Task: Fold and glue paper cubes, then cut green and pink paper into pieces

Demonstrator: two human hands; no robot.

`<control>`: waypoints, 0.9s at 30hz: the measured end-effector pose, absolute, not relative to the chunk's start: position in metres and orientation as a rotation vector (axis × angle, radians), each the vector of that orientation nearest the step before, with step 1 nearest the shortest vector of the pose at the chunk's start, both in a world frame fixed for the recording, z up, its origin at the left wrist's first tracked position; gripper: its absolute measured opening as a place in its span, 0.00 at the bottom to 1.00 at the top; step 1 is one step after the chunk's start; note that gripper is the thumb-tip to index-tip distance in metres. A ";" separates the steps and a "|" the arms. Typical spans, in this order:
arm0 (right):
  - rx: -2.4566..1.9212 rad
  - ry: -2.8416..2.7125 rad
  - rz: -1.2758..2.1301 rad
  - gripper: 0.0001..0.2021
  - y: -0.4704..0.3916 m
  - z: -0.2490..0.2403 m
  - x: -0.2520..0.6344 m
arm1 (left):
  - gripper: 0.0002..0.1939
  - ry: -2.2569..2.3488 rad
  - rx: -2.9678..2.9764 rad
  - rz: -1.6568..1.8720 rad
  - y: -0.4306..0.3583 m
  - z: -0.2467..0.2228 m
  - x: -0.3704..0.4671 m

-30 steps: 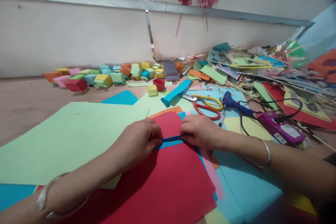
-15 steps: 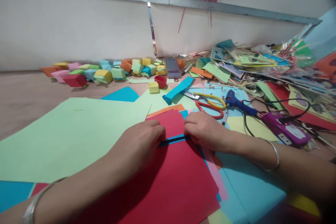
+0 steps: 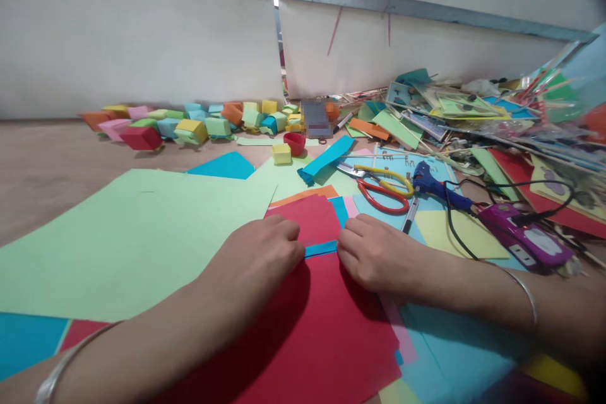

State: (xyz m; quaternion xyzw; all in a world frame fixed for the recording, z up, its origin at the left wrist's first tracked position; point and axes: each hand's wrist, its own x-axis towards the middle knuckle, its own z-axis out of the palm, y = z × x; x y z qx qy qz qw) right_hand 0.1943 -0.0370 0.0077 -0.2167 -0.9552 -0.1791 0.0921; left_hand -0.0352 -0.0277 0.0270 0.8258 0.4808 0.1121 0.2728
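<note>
A narrow folded strip of blue paper (image 3: 320, 249) spans the gap between my two hands, just over a red paper sheet (image 3: 326, 322). My left hand (image 3: 265, 246) is closed on the strip's left end, its fingertips mostly hidden. At the other end my right hand (image 3: 367, 249) pinches the strip, fingers curled in. Other coloured sheets show under the red one, among them a pink sheet (image 3: 402, 331). Left of my left hand lies a large light green sheet (image 3: 132, 240).
Beyond my right hand lie scissors (image 3: 383, 196), a utility knife (image 3: 411, 214), a blue glue gun (image 3: 440, 186) and a purple power strip (image 3: 525, 240) with a black cord. Small paper boxes (image 3: 189, 129) line the wall. Paper scraps and sticks pile up at the back right.
The blue strip looks flatter, its dark open fold now closed to a thin line. My hands still hold its ends and have moved slightly to the right in view.
</note>
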 end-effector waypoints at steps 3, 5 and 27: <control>-0.742 -2.878 -0.447 0.14 -0.040 0.010 0.196 | 0.15 1.283 2.510 0.068 -0.031 0.033 -0.032; -0.783 -2.935 -0.275 0.13 -0.036 0.012 0.199 | 0.17 1.250 2.714 -0.149 -0.035 0.037 -0.028; -0.920 -2.723 -0.216 0.09 -0.034 0.003 0.180 | 0.19 1.167 2.917 0.620 -0.050 -0.005 -0.031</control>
